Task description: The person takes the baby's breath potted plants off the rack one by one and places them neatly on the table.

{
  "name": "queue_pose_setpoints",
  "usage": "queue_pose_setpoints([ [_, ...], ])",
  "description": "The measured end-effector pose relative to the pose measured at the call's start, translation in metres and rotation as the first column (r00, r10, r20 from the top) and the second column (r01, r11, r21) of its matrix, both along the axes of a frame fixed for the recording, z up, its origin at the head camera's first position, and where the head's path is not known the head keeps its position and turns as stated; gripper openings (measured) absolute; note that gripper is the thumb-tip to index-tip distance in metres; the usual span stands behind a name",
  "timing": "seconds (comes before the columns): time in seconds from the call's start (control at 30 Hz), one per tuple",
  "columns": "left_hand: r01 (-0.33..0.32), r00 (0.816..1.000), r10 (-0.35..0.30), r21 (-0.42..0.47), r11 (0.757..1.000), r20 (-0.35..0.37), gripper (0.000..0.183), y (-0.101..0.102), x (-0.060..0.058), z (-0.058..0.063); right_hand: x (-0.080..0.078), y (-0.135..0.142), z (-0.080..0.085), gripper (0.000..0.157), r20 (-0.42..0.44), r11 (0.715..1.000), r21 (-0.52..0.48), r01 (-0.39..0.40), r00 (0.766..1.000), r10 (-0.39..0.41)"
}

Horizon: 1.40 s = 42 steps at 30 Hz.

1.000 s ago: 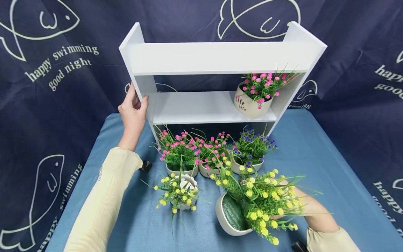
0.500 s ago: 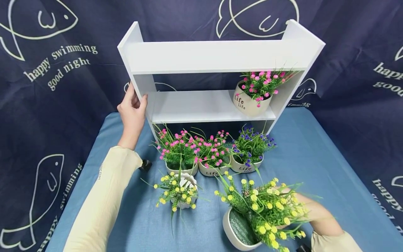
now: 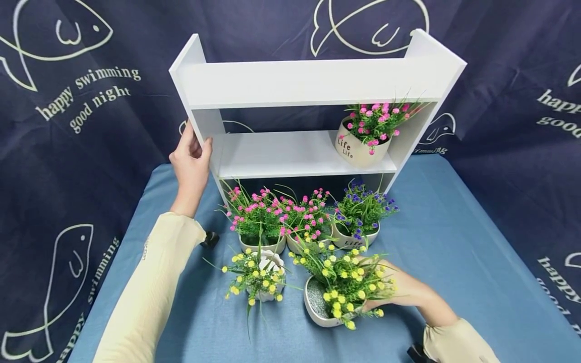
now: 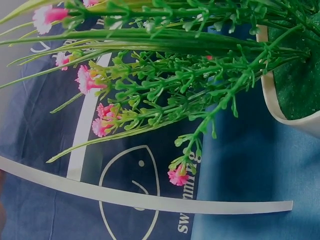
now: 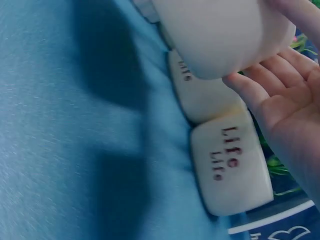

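In the head view my left hand [image 3: 189, 164] grips the left side panel of a white shelf unit [image 3: 295, 83], fingers behind it and thumb on the inner side. My right hand [image 3: 399, 290] holds a pale pot [image 3: 315, 312] of yellow artificial flowers [image 3: 349, 282], tilted to the right, at the front. In the right wrist view fingers and thumb wrap the held pot [image 5: 225, 35], which hangs above the blue cloth with a shadow below. Behind it stand pots of blue flowers [image 3: 360, 212] and pink flowers [image 3: 308, 214]. The yellow blooms hide part of my right hand.
A pot of pink flowers [image 3: 360, 151] stands at the right of the middle shelf. Another pink-flowered pot [image 3: 260, 245] stands before the unit's lower left. A small white pot [image 3: 272, 264] with yellow flowers sits in front of it. A dark fish-print curtain [image 3: 272, 30] hangs behind.
My right hand first carried the yellow-flowered pot right and nearer, then back left and farther from me. My left hand stays on the shelf panel.
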<state>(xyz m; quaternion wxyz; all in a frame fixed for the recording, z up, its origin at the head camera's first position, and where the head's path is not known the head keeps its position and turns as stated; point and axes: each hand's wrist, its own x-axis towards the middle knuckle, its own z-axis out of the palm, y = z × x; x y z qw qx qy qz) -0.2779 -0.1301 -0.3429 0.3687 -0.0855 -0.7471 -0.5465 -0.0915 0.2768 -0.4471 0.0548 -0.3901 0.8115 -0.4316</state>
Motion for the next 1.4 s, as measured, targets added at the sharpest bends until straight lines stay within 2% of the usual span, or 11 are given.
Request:
queue_pose_setpoints([
  [0.23,0.017,1.0,-0.017,0.02,1.0,-0.001,0.05,0.0,-0.001,-0.001,-0.007,-0.012,-0.015,0.072,-0.02,0.998,-0.008,0.064,0.998,-0.064],
  [0.5,0.028,1.0,-0.028,0.03,0.999,-0.007,0.05,-0.001,-0.001,-0.002,-0.022,-0.026,-0.026,0.065,0.059,0.997,-0.074,-0.003,0.998,0.007],
  [0.7,0.037,0.999,-0.036,0.029,0.999,-0.009,0.049,-0.001,-0.002,-0.002,-0.025,-0.029,-0.034,0.066,0.013,0.998,-0.032,0.047,0.999,-0.047],
  [0.87,0.033,0.999,-0.033,0.032,0.999,-0.018,0.05,-0.001,-0.002,-0.002,-0.025,-0.027,-0.038,0.056,-0.075,0.997,-0.011,0.08,0.994,-0.08],
  [1.17,0.013,1.0,-0.013,0.03,0.999,-0.014,0.048,-0.001,-0.002,-0.002,-0.025,-0.032,-0.031,0.058,-0.154,0.981,0.093,0.17,0.976,-0.155],
  [1.4,0.009,1.0,-0.008,0.03,1.0,-0.014,0.049,-0.001,-0.001,-0.002,-0.026,-0.041,-0.029,0.062,-0.227,0.968,0.104,0.227,0.954,-0.199],
])
